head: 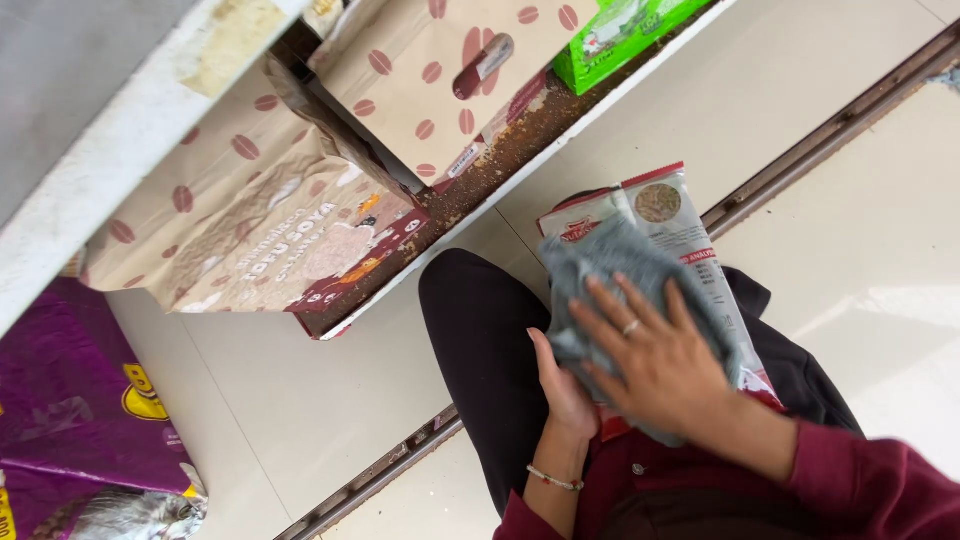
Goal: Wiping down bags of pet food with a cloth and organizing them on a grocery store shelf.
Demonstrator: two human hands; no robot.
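A white and red plastic packet [668, 215] with a round window of grains rests on my lap. My right hand [665, 365], a ring on one finger, presses a grey cloth [610, 265] flat against the packet's face. My left hand [565, 390], a bead bracelet at the wrist, grips the packet's lower left edge from below. My knee in dark trousers [480, 330] points toward the shelf.
A low, rusty white shelf [480, 195] holds beige bags with brown bean prints [430, 70], [250, 230] and a green packet [615, 35]. A purple pet-food bag [70, 400] lies at lower left. A metal floor track [380, 475] crosses the pale tiles.
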